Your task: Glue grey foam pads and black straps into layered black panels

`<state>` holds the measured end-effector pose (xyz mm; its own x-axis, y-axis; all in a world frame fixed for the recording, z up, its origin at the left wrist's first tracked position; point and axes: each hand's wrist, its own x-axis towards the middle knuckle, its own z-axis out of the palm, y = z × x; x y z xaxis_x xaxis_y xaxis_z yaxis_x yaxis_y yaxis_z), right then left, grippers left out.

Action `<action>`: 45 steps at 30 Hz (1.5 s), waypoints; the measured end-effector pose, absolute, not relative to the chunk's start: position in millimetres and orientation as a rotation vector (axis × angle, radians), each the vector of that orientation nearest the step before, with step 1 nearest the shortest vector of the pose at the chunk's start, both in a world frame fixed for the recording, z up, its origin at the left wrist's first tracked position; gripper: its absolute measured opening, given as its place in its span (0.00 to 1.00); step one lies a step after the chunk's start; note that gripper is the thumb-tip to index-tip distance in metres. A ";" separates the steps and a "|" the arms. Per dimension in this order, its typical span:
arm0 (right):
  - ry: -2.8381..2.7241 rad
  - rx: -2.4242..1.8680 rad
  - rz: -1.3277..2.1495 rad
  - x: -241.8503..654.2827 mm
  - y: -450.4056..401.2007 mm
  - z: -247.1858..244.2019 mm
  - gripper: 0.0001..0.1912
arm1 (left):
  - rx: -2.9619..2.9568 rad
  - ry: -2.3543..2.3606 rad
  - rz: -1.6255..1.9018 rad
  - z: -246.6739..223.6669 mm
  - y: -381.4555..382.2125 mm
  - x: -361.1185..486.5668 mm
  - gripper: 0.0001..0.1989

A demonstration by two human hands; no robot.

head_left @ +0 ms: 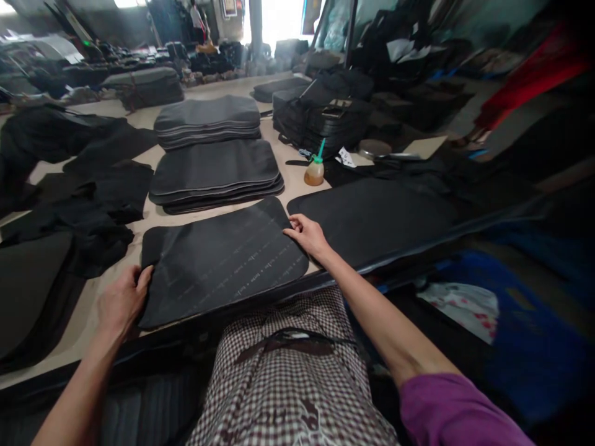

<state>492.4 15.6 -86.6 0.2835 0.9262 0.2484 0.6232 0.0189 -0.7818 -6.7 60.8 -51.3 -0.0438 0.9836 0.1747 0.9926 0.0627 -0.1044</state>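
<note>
A dark rectangular panel with rounded corners and faint diagonal lettering (223,260) lies flat at the table's front edge. My left hand (124,296) grips its left edge, thumb on top and fingers partly hidden. At the opposite edge, my right hand (305,234) pinches the panel's upper right side between thumb and fingers. Just right of that hand lies another dark panel (381,214). Behind the held panel sits a stack of similar panels (216,167), with a second stack (207,118) farther back.
A small glue bottle with a green nozzle (315,170) stands behind the right panel. Black bags (320,118) are piled beyond it. Black fabric (97,204) and another panel stack (32,291) lie at left. A person's red sleeve (534,77) shows at far right.
</note>
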 end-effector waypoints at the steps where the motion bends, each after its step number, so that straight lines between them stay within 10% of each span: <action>1: -1.427 -1.695 0.445 492.3 15.4 -86.7 0.16 | -2.000 -2.137 -0.046 -53.7 62.8 -8.7 0.29; 28: -1.430 -1.771 0.431 482.2 5.6 -76.7 0.14 | -1.953 -2.282 0.152 -46.5 52.9 -13.0 0.39; 45: -1.433 -1.768 0.425 483.3 14.9 -104.2 0.23 | -2.260 -1.966 -0.645 -42.8 52.6 -15.9 0.13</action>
